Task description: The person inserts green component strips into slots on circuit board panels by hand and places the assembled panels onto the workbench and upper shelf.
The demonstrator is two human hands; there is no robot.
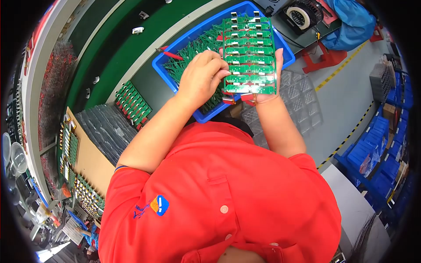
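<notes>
A green circuit board panel [250, 57], made of several rows of small boards, is held up above a blue bin [204, 117]. My right hand [271, 87] supports it from behind and along its right edge; most of those fingers are hidden by the panel. At the panel's lower left edge, my left hand [204, 76] has its fingers bent and pressed together against the edge. Green strips [193, 44] fill the bin beneath. Red-handled pliers [172, 55] lie at the bin's left side.
Another green panel [133, 104] leans left of the bin, beside stacked grey trays [106, 131]. Clear plastic trays [298, 96] are right of the bin. A blue bag [351, 24] and a black coil [303, 15] sit at the upper right.
</notes>
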